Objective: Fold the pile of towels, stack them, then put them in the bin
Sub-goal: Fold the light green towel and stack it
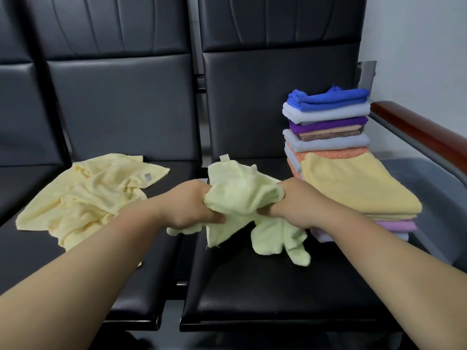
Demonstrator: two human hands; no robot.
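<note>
Pale green towel [242, 195] bunched between both hands, over the right-hand black seat [252, 286].
Left hand [192, 205] and right hand [295, 203] each grip a fistful, fingers curled tight into the cloth; loose corners hang down toward the seat. Crumpled yellow towel [88, 193] lies on the neighbouring seat, to the left. Folded towels [328, 127] stand stacked at right (blue on top, a folded yellow one nearer), next to a grey bin [429, 188] below the wooden armrest [417, 130].
</note>
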